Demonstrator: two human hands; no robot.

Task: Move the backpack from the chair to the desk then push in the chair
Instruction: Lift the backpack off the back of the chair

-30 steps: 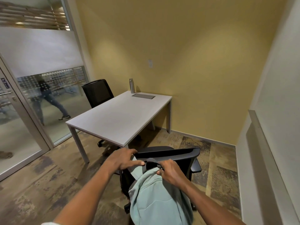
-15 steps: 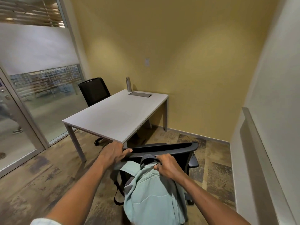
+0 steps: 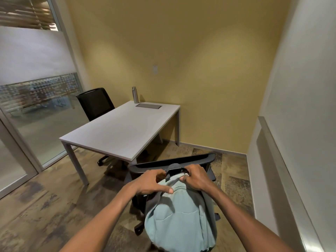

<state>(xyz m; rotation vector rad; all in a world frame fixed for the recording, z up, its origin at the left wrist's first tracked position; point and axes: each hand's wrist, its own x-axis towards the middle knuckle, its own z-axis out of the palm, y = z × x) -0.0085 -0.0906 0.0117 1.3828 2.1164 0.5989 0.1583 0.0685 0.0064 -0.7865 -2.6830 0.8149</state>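
The pale green backpack (image 3: 180,215) sits on the black chair (image 3: 200,158), upright against its backrest, just off the near right corner of the tabletop (image 3: 120,130). The right hand (image 3: 195,176) has its fingers (image 3: 189,171) closed around the dark top handle (image 3: 173,167). The left hand (image 3: 151,182) rests on the bag's upper left (fingers curled toward the handle, thumb lying across the fabric). A metal bottle (image 3: 134,94) stands at the tabletop's far edge.

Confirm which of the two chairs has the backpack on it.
The near chair, pulled out from the desk's near end, with the backpack. The far chair has none.
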